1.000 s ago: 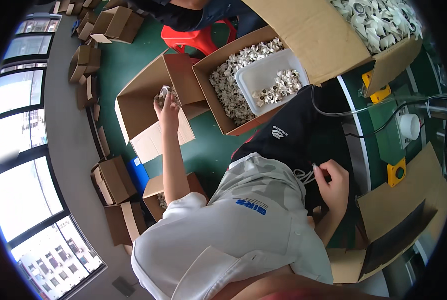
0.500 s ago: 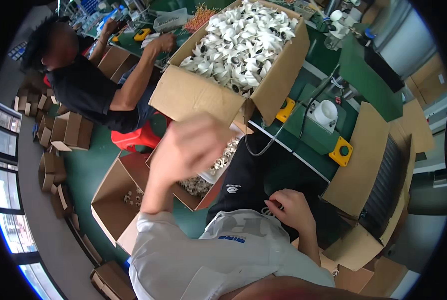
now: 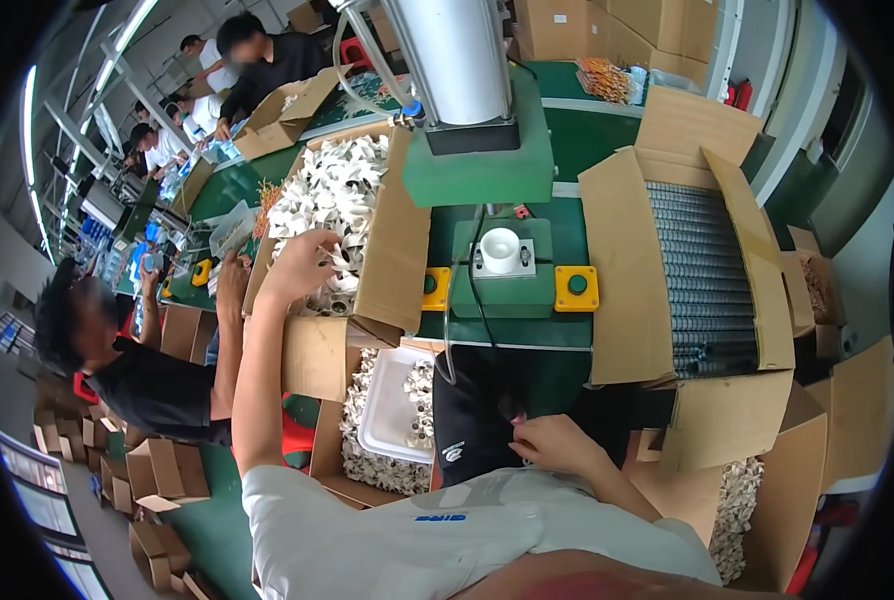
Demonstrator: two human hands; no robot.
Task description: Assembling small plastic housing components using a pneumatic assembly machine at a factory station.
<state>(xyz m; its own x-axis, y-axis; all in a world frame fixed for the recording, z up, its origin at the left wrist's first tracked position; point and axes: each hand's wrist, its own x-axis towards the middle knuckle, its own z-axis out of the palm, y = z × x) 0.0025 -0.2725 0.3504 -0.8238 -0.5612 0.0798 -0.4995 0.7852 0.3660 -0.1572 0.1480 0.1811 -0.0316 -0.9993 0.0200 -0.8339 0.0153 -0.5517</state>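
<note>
My left hand [image 3: 304,268] reaches into a cardboard box [image 3: 392,235] heaped with white finned plastic parts [image 3: 322,190]. Its fingers close on one white finned part [image 3: 341,260] at the near end of the heap. Down by my lap, my right hand [image 3: 555,442] rests with curled fingers against dark trousers; whatever may be between its fingertips is too small to make out. Ahead of me stands a green press with a silver cylinder [image 3: 452,60]. Below its head, a white round cup-like piece [image 3: 500,250] sits on a metal plate on the green base.
Yellow button boxes [image 3: 576,290] flank the press base. At right, an open carton [image 3: 622,270] holds rows of grey ribbed tubes [image 3: 702,270]. Below the bench are a white tray [image 3: 392,405] and boxes of small pale parts [image 3: 737,510]. A co-worker [image 3: 132,365] sits at left; several others work farther back.
The view has swung up and to the right, bringing the press into sight. My left hand, blurred in front of the box before, is now among the white parts. My right hand stays near my lap.
</note>
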